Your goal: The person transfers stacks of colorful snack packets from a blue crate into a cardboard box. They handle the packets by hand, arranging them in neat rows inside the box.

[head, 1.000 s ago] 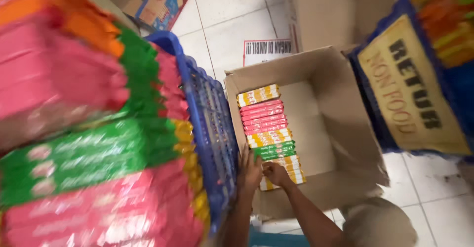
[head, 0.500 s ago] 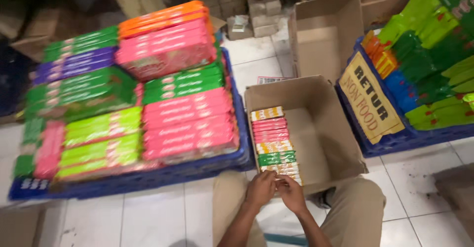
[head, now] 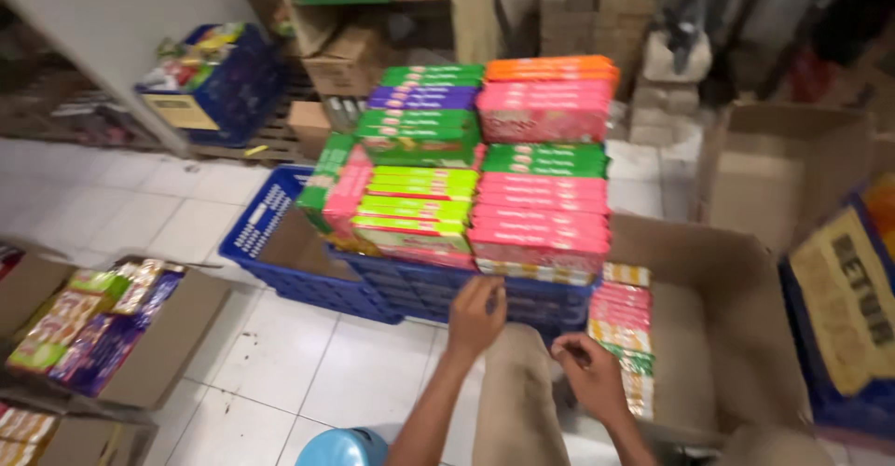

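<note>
Reaching left hand [head: 476, 314] toward stacked pink and green packs [head: 538, 216] on blue crate [head: 410, 289], fingers spread, empty. Right hand [head: 591, 377] loosely curled by cardboard box [head: 722, 335]; contents undeterminable. Risk: toppling stack if clipped.

Both hands have left the row of packets [head: 623, 331]; the left hand [head: 476, 314] now reaches toward the blue crate [head: 392, 284], right hand [head: 590, 376] beside the carton [head: 736, 335].

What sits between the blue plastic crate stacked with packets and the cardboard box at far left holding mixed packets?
Only bare white tiled floor separates the blue plastic crate from the cardboard box, in the head view.
</note>
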